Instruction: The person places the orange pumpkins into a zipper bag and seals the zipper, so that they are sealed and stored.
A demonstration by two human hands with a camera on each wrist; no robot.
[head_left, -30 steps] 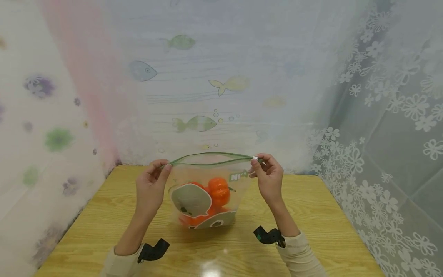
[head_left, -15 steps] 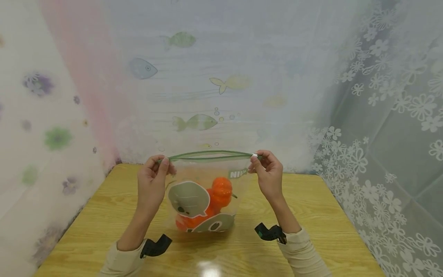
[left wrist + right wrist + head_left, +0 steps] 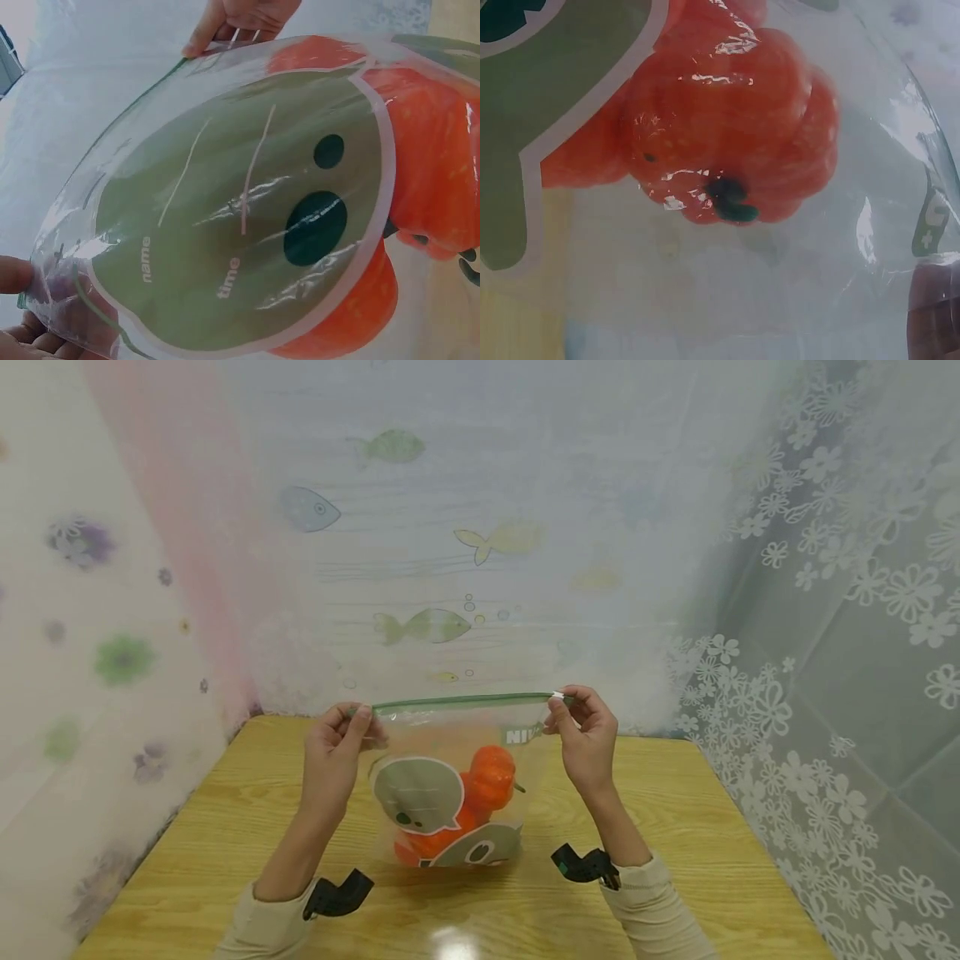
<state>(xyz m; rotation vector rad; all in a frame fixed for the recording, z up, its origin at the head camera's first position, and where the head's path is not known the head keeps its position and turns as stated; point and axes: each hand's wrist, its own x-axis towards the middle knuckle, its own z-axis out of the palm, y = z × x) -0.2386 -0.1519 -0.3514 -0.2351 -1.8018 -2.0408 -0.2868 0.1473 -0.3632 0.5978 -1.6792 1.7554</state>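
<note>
A clear zip bag with a green top strip and grey-green printed shapes hangs upright between my hands in the head view. Several orange toy pumpkins with dark green stems lie inside; one pumpkin shows close up in the right wrist view. My left hand pinches the bag's upper left corner between thumb and fingers. At the opposite top corner, my right hand pinches the strip by the white slider. Whether the bag's bottom touches the table cannot be told.
Beneath the bag is a light wood-grain table. A curtain with printed fish hangs behind it. Flower-patterned sheets stand along both sides. Each wrist bears a black camera mount.
The bag's mouth, a wide gap earlier, has drawn into a nearly straight line. Its lower part and the pumpkins swung slightly left, then right. Both hands keep their hold at the corners.
</note>
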